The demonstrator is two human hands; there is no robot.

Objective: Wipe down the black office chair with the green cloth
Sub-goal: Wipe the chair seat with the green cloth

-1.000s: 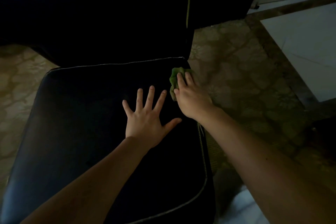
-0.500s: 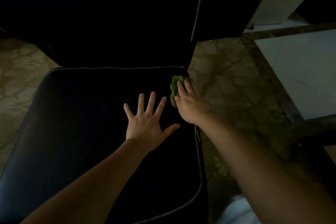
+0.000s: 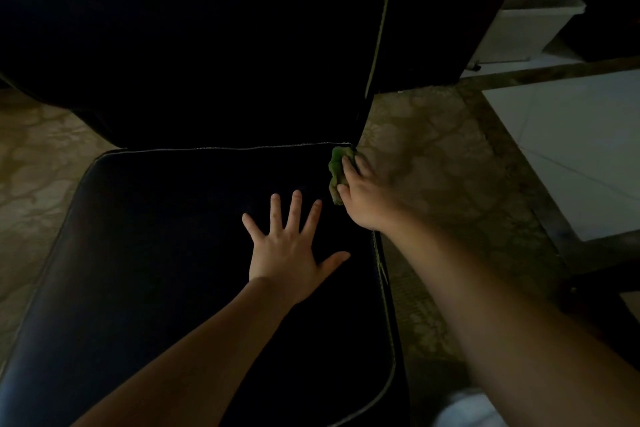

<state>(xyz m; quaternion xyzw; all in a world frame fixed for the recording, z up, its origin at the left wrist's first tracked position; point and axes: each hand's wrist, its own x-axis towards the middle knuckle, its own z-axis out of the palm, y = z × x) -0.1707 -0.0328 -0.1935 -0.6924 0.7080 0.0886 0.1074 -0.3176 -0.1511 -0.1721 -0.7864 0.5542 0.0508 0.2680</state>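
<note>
While my left hand (image 3: 287, 253) lies flat in the middle of the seat (image 3: 156, 270) of the black office chair (image 3: 214, 121), padded, smooth-skinned and piped in a pale cord, its fingers spread and holding nothing, my right hand (image 3: 367, 199) has its grip closed on the small, crumpled green cloth (image 3: 336, 172). The cloth sits at the seat's back right corner, pressed to the edge just where the seat meets the dark backrest (image 3: 207, 28). My fingers lie over the wad; my thumb is hidden.

I judge the cloth light, soft and limp. It would slip out of a loose hold, so it wants taking as a bunch, with my fingers on top pressing it to the upholstery. The seat looks slick and slightly giving, so the cloth should glide. The piping and the crease at the seat's back are where it may snag or skip dirt. The chair may turn under a push, so a flat palm on the seat seems sensible.

I can read no brand, label or writing anywhere; the light is too dim. Beyond the seat's right edge lies mottled brown floor (image 3: 436, 163), and farther back a white plastic bin (image 3: 519, 31).
</note>
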